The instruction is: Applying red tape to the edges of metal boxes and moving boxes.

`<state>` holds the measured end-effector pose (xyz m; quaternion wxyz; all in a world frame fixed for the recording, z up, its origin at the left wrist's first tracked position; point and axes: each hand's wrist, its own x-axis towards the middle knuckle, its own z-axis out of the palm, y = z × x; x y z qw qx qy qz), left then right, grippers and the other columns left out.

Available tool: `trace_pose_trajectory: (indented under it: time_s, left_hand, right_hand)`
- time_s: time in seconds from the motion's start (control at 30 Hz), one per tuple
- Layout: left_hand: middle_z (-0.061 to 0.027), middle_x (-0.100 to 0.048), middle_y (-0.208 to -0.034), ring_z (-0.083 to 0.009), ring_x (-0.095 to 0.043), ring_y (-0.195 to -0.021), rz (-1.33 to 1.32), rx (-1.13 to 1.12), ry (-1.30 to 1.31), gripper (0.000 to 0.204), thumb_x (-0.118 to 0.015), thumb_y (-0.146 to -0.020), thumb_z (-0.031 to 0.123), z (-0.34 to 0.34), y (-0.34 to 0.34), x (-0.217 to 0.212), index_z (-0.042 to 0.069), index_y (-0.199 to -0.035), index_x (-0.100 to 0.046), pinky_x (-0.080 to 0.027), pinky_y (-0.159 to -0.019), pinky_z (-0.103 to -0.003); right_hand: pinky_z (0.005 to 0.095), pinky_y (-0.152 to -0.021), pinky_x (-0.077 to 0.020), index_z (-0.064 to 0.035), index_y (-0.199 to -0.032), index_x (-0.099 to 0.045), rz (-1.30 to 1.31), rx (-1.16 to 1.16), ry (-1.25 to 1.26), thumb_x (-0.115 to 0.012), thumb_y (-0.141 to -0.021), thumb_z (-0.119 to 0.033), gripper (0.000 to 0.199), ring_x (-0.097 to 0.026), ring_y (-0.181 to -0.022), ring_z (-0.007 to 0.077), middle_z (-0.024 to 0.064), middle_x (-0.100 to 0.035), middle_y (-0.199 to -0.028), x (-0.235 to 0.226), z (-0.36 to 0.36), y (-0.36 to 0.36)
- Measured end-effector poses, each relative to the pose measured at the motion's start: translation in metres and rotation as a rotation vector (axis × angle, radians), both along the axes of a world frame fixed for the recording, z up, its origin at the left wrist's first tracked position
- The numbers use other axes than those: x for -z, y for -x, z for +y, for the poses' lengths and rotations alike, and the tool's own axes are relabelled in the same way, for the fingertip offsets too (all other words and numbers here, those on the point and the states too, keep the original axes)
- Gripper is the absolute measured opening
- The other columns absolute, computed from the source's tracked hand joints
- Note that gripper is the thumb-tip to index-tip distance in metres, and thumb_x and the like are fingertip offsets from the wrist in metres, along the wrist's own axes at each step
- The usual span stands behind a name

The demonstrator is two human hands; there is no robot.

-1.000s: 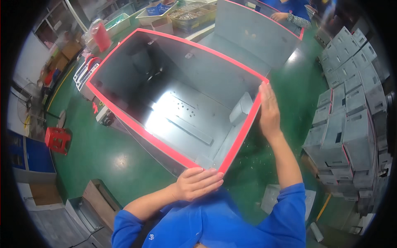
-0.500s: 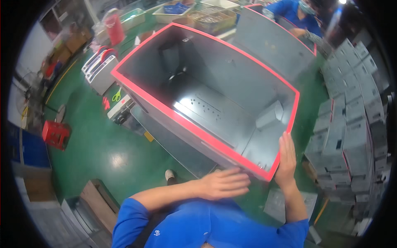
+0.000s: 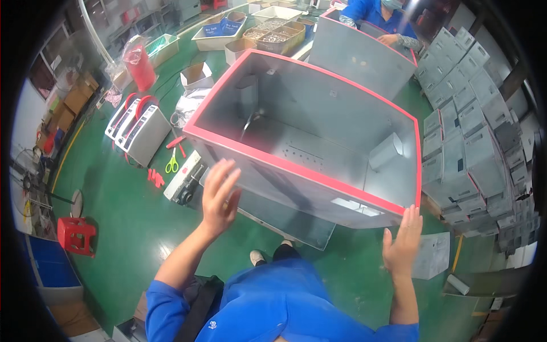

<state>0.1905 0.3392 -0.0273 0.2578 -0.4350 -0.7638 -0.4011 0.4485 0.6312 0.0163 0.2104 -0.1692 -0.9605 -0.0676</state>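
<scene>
A large open-topped grey metal box (image 3: 353, 212) stands on a dark flat board (image 3: 273, 219), its top rim lined with a red strip (image 3: 302, 169). Inside it are a pale cylinder (image 3: 387, 151) at the right and small holes in the floor. My right hand (image 3: 403, 242) has straight fingers, their tips against the front right corner of the rim. Toward the left end of the front wall, my left hand (image 3: 219, 199) is raised with fingers stretched out. It holds nothing; whether it touches the wall I cannot tell.
Left of the box are white tape dispensers (image 3: 139, 131), green scissors (image 3: 171, 163) and red strips (image 3: 155, 178). A red stool (image 3: 77, 235) stands far left. Behind, a co-worker (image 3: 379, 20) handles another grey box (image 3: 359, 60). Stacked grey boxes (image 3: 464, 148) line the right.
My left hand has gone from near the front right corner to the front wall's left part. My right hand stays at the corner. The view has shifted, and the box sits more level in it.
</scene>
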Motion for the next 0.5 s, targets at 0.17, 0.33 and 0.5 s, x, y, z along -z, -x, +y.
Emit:
trace_pose_trajectory:
  time_s: [0.17,0.33,0.5]
  left_hand:
    - [-0.0185,-0.034,-0.132,-0.0351,-0.031,-0.124,-0.129,-0.175,-0.096,0.052,-0.061,-0.075,0.005,0.008,0.053,-0.011,0.002,-0.124,-0.043,-0.025,-0.101,-0.042]
    - [-0.0218,-0.015,-0.141,-0.0337,-0.015,-0.132,-0.204,-0.306,-0.165,0.09,-0.072,-0.069,0.021,0.0,0.073,0.007,-0.001,-0.136,-0.018,-0.016,-0.105,-0.041]
    - [-0.02,-0.005,-0.144,-0.03,-0.014,-0.132,-0.62,-0.094,-0.43,0.112,-0.074,-0.067,0.034,0.009,0.087,0.035,0.001,-0.138,0.005,-0.023,-0.104,-0.039]
  right_hand:
    - [0.047,-0.101,-0.0278,0.0074,-0.122,-0.042,0.053,-0.278,0.029,-0.054,-0.08,-0.025,0.054,-0.04,-0.118,0.0384,0.025,-0.042,-0.125,0.008,-0.057,0.089]
    - [0.0387,-0.09,-0.037,-0.0023,-0.113,-0.052,0.151,-0.473,-0.026,-0.049,-0.084,-0.028,0.039,-0.052,-0.106,0.0247,0.0118,-0.056,-0.114,0.015,-0.06,0.14]
    - [0.0325,-0.071,-0.0374,-0.0069,-0.102,-0.053,0.449,-0.519,-0.64,-0.041,-0.089,-0.038,0.036,-0.055,-0.085,0.0213,0.0089,-0.059,-0.103,0.046,-0.034,0.166]
